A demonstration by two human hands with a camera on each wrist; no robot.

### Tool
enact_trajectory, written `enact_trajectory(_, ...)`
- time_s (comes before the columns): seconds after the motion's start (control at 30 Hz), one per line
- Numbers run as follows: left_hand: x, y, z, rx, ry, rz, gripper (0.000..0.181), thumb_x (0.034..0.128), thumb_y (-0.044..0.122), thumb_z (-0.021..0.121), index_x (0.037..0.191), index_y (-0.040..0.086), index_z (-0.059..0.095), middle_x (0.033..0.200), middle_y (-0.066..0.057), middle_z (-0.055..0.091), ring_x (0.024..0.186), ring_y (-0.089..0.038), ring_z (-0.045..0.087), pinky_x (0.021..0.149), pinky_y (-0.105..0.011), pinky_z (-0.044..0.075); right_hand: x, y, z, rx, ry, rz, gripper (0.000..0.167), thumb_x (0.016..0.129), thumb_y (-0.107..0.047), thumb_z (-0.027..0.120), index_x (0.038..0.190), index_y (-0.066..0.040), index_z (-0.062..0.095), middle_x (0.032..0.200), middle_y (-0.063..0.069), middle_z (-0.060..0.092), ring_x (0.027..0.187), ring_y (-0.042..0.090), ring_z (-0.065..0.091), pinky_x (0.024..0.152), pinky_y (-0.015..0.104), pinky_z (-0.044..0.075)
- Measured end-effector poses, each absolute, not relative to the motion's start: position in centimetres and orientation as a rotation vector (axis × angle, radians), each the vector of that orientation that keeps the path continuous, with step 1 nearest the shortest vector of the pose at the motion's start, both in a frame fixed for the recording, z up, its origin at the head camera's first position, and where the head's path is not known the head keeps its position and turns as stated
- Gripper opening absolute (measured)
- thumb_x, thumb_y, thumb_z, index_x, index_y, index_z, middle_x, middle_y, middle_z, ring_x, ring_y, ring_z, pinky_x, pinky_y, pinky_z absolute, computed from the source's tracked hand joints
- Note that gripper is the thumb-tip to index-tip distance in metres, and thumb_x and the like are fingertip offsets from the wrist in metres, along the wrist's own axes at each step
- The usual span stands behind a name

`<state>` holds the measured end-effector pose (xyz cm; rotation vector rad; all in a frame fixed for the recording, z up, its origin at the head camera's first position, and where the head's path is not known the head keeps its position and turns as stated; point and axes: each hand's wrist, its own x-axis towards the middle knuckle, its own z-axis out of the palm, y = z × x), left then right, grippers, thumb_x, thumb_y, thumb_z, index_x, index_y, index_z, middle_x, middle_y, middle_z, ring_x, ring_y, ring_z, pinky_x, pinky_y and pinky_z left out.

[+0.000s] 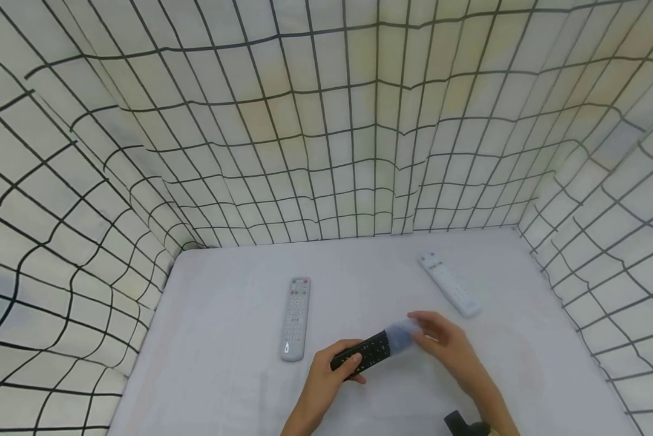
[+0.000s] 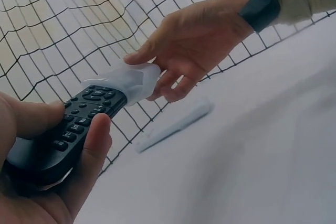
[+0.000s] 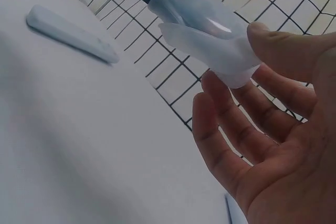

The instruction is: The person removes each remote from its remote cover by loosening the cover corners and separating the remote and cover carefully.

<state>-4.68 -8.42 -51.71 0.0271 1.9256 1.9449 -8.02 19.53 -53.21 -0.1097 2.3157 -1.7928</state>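
Note:
My left hand (image 1: 324, 376) grips a black remote control (image 1: 376, 350) near its lower end, with the thumb over the button side. A soft, translucent whitish cover (image 1: 402, 336) sits around the remote's far end, blurred in the head view. In the right wrist view, my right hand (image 3: 278, 145) pinches the loose end of this cover (image 3: 210, 30) between thumb and index finger. The other fingers of that hand curve below it. The remote's buttons (image 2: 79, 121) face up in the left wrist view, and its top end is hidden inside the cover.
A light grey remote (image 1: 296, 320) lies on the white table (image 1: 217, 339) to the left. Another white remote (image 1: 450, 286) lies at an angle behind my right hand. Walls of white cloth with black grid lines (image 1: 326, 133) enclose the table at the back and sides.

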Motion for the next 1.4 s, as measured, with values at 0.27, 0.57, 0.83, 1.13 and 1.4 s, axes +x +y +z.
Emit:
enact_trajectory(0.27,-5.1,-8.8,-51.7,0.074,1.929,1.842,0.041,0.1013,0.025,0.068,0.136,0.003,0.064,0.128,-0.019,0.068,0.089,-0.024,0.076,0.083,-0.028,0.060,-8.3,19.4,-52.6,-0.046,2.279,-1.802,0.040,0.097,-0.025,0.074,0.133,-0.009,0.063,0.127,0.017,0.070,0.107,0.009,0.070,0.083,0.028,0.061)
enact_trajectory(0.57,-4.2,-7.2,-52.1,0.404,2.790,1.149,0.070,0.0850,0.027,0.086,0.147,0.028,0.055,0.131,0.003,0.069,0.119,-0.018,0.067,0.098,-0.044,0.057,-8.7,18.7,-51.9,0.031,2.209,-1.839,0.040,0.098,-0.024,0.073,0.132,-0.006,0.063,0.129,0.020,0.069,0.097,0.017,0.073,0.078,0.031,0.062)
enact_trajectory(0.83,-4.3,-7.3,-52.4,0.414,2.872,1.098,0.063,0.0876,0.026,0.085,0.146,0.028,0.059,0.123,0.007,0.070,0.109,-0.010,0.068,0.089,-0.032,0.057,-8.2,17.7,-52.0,0.100,2.262,-1.820,0.044,0.100,-0.034,0.070,0.138,-0.014,0.060,0.132,0.014,0.068,0.097,0.016,0.072,0.082,0.028,0.061)
enact_trajectory(1.13,-4.9,-8.5,-51.7,0.375,2.577,1.231,0.046,0.0996,0.035,0.070,0.143,0.022,0.062,0.125,0.002,0.072,0.102,-0.008,0.064,0.083,-0.026,0.051,-7.1,17.9,-53.3,-0.616,2.820,-1.533,0.042,0.091,-0.012,0.080,0.130,-0.023,0.066,0.140,0.002,0.061,0.127,0.006,0.055,0.100,0.016,0.052)
enact_trajectory(1.4,-5.7,-9.3,-51.2,0.457,2.410,1.275,0.036,0.1055,0.041,0.057,0.134,0.022,0.068,0.120,0.000,0.075,0.098,-0.007,0.064,0.084,-0.029,0.052,-7.3,18.7,-53.3,-0.964,2.859,-1.420,0.048,0.085,0.003,0.081,0.124,-0.021,0.067,0.132,-0.004,0.067,0.129,0.014,0.058,0.114,0.009,0.037)
